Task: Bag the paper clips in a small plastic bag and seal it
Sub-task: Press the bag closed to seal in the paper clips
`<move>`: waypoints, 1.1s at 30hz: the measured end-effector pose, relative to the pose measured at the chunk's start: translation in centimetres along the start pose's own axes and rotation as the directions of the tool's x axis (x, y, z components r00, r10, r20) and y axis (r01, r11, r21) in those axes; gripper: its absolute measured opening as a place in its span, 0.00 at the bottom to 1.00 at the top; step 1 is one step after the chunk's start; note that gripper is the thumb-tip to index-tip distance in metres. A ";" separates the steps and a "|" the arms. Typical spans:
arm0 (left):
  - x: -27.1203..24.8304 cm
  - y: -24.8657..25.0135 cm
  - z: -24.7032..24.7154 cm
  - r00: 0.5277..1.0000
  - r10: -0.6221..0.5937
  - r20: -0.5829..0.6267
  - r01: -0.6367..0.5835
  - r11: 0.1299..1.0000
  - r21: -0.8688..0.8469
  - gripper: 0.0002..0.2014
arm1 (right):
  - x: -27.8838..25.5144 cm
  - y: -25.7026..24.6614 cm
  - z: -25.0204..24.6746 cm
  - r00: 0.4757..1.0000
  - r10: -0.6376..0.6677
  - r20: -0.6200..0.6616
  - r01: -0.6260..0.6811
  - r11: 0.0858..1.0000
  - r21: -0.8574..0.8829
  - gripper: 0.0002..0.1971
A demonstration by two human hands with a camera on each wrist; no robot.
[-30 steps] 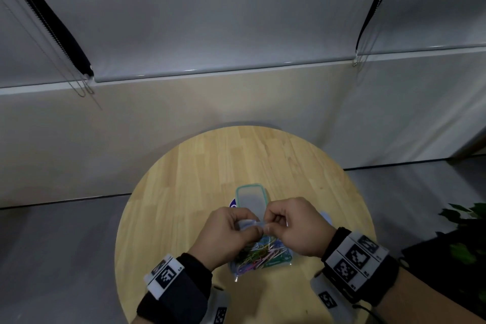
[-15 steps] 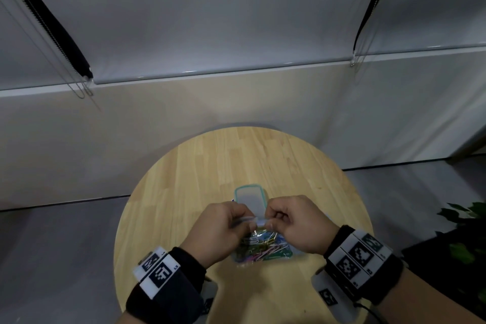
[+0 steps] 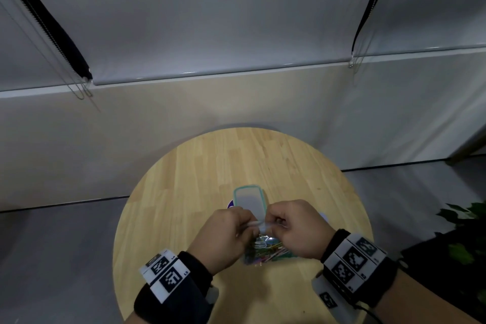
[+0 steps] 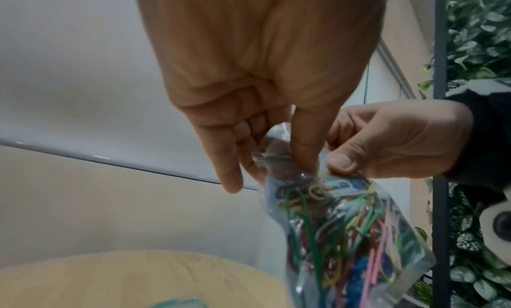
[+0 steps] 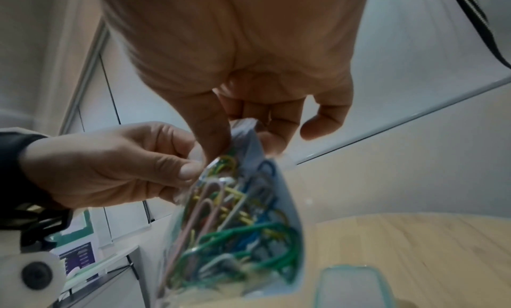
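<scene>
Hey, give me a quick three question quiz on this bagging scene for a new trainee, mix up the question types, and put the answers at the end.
1. True or false: the paper clips are already inside the plastic bag.
2. Multiple choice: where do the left hand and the right hand pinch the bag? A) its bottom corners B) its top edge C) its middle
3. Fill in: the teal-rimmed container lies on the round wooden ____.

Key: 1 true; 2 B; 3 table.
</scene>
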State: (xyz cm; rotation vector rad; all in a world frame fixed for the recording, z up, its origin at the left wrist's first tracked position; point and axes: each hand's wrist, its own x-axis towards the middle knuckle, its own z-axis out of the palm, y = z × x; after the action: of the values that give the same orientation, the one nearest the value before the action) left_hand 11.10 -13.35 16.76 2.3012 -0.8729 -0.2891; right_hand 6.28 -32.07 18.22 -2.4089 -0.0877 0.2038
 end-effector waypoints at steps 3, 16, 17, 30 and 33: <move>-0.3 0.0 0.1 0.999 0.030 -0.023 -0.030 0.999 0.015 0.10 | -0.3 0.3 0.1 0.999 0.035 -0.015 -0.033 0.997 0.073 0.15; -1.3 -2.3 -0.5 0.993 0.114 -0.016 -0.112 0.988 0.110 0.10 | -0.2 1.7 -0.3 0.999 0.034 0.018 -0.036 0.993 0.116 0.18; -1.4 -2.6 -0.5 0.994 0.111 -0.015 -0.109 0.987 0.116 0.10 | -0.2 1.7 -0.2 0.999 0.035 0.018 -0.037 0.992 0.119 0.18; -4.5 -9.7 5.7 0.953 -0.246 0.177 0.236 0.969 0.072 0.11 | 1.8 6.7 8.3 0.955 0.141 0.259 -0.172 0.980 0.101 0.12; -4.9 -12.6 7.2 0.884 -0.353 0.306 0.356 0.933 0.049 0.08 | 3.8 8.0 10.3 0.882 0.266 0.390 -0.329 0.938 0.105 0.09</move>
State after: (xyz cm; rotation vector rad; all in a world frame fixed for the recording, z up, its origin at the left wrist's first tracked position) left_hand 10.92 -6.62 3.05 2.4382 -0.5827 -0.8335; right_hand 8.35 -30.82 4.85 -2.1762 0.1287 0.7805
